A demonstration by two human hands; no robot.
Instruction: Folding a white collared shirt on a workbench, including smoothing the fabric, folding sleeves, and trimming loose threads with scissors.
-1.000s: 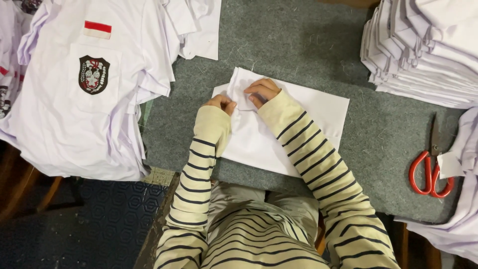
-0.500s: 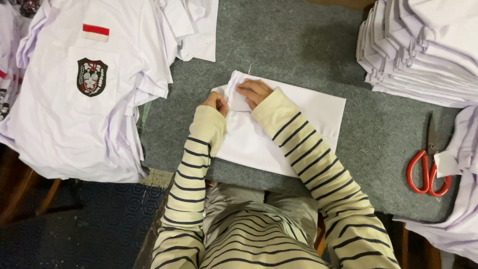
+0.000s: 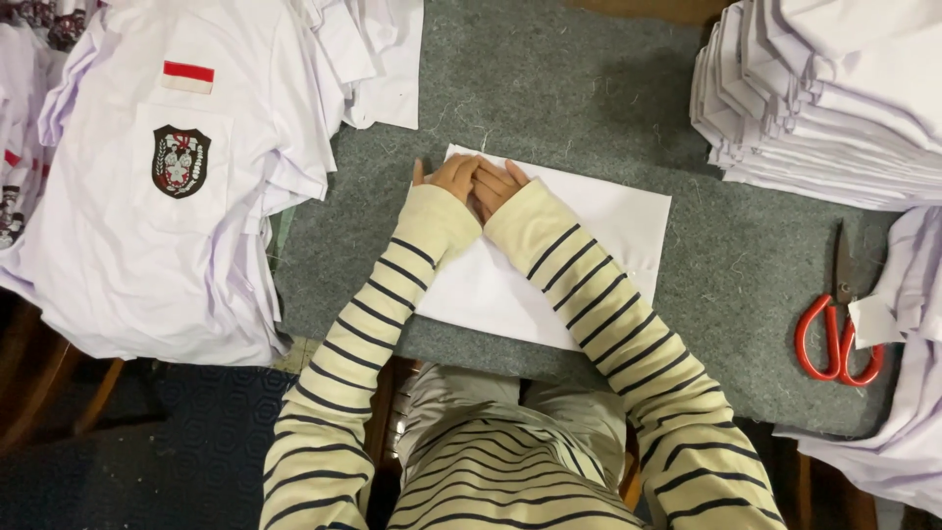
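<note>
On grey tabletop [image 3: 589, 88], left hand [image 3: 453, 179] and right hand [image 3: 498, 186] press folded white cloth [image 3: 579, 245]; fingers seemingly flat, grasping nothing. Even pressure sharpens creases.

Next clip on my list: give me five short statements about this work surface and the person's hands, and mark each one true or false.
1. Both hands, the left hand and the right hand, rest side by side on the folded white cloth. True.
2. The right hand holds the red-handled scissors. False: they lie untouched on the grey felt surface, far to the right.
3. A white shirt with a crest badge lies at the left. True.
4. The stack of folded white garments sits at the upper left. False: it is at the upper right.
5. The person's sleeves are plain white. False: they are cream with dark stripes.
</note>
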